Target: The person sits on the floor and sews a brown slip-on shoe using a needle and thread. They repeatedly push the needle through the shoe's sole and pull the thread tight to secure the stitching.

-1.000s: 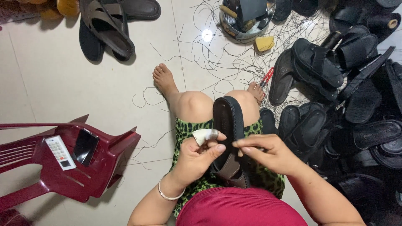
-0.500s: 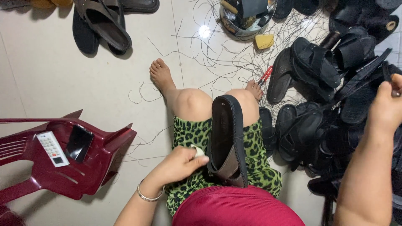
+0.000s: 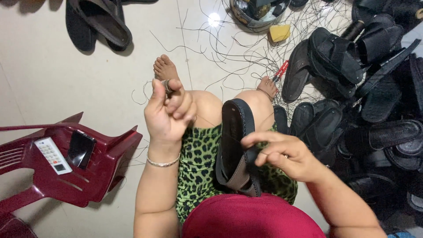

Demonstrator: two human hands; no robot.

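A black sandal [image 3: 235, 145] stands on edge in the lap, sole up. The right hand [image 3: 282, 155] pinches its strap; the left hand [image 3: 169, 112] is raised apart, fingers closed on something small, perhaps thread. Left of the sandal, a maroon plastic chair [image 3: 66, 176] holds a white remote [image 3: 53, 155] and dark phone [image 3: 81, 149].

Floor [image 3: 79, 83] is pale glossy tile, grout lines visible — a bright light reflection [image 3: 214, 19] near the top. Black thread offcuts [image 3: 229, 48] are strewn over it. A dark red plastic chair [image 3: 88, 176] lies tipped at left, with a white remote [image 3: 53, 155] and a dark phone [image 3: 81, 149] on it. Black sandals are piled at right [image 3: 374, 110], more top left [image 3: 99, 22]. Yellow sponge [image 3: 280, 32] beside a round metal container [image 3: 257, 11].
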